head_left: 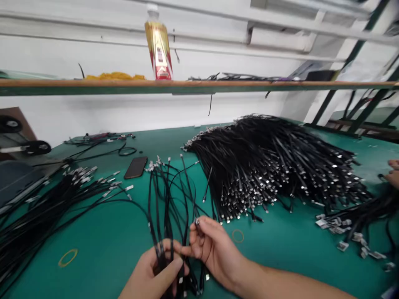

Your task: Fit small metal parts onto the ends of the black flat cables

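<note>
Several flat black cables [168,203] with silvery connector ends run up the green table from my left hand [158,270]. Its fingers are wrapped round the bunch, and lower connector ends hang out below the palm. Close beside it, my right hand [215,251] pinches a black cable near its metal-tipped end between thumb and forefinger. The little finger of this hand reaches across to the fingers of my left hand. Where the pinched cable runs below my fingers is partly hidden.
A large heap of black cables [249,153] covers the right back; another bundle [59,207] lies left. A phone [136,167], two rubber bands [67,258] and a bottle [158,50] on the shelf [109,86] are visible. Another person's hand [393,173] is far right.
</note>
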`<control>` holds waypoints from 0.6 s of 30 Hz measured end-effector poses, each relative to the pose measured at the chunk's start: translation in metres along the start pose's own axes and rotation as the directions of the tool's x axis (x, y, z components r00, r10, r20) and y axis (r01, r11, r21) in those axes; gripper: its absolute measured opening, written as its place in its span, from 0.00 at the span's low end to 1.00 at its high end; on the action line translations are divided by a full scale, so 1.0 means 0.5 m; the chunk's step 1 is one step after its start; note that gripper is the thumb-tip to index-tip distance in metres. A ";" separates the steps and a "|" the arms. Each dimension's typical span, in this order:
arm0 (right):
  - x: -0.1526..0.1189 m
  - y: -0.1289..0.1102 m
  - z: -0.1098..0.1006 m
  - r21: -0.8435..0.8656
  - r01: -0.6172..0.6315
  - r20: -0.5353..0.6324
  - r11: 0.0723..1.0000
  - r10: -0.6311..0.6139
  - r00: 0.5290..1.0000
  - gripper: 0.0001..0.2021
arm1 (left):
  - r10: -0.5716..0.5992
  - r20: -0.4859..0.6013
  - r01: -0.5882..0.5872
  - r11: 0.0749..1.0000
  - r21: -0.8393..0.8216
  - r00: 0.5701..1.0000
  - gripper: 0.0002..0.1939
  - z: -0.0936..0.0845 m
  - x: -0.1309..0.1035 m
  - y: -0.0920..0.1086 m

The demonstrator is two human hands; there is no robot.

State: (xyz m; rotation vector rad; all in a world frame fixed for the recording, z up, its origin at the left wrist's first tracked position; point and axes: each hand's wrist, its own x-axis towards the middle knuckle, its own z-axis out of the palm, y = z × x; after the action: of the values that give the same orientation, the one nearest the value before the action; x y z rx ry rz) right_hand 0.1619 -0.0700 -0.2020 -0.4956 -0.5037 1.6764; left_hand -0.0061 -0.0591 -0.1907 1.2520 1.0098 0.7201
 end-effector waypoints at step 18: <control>-0.002 -0.033 -0.007 -0.193 0.060 -0.019 0.979 -0.064 0.998 0.10 | -0.133 0.180 0.127 0.991 0.042 0.975 0.22 -0.025 -0.003 0.014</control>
State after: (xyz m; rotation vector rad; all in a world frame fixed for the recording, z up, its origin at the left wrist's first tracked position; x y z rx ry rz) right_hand 0.1773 -0.0684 -0.1954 -0.6353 -0.6606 1.5675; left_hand -0.0177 -0.0536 -0.1837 1.2419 0.9444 0.4807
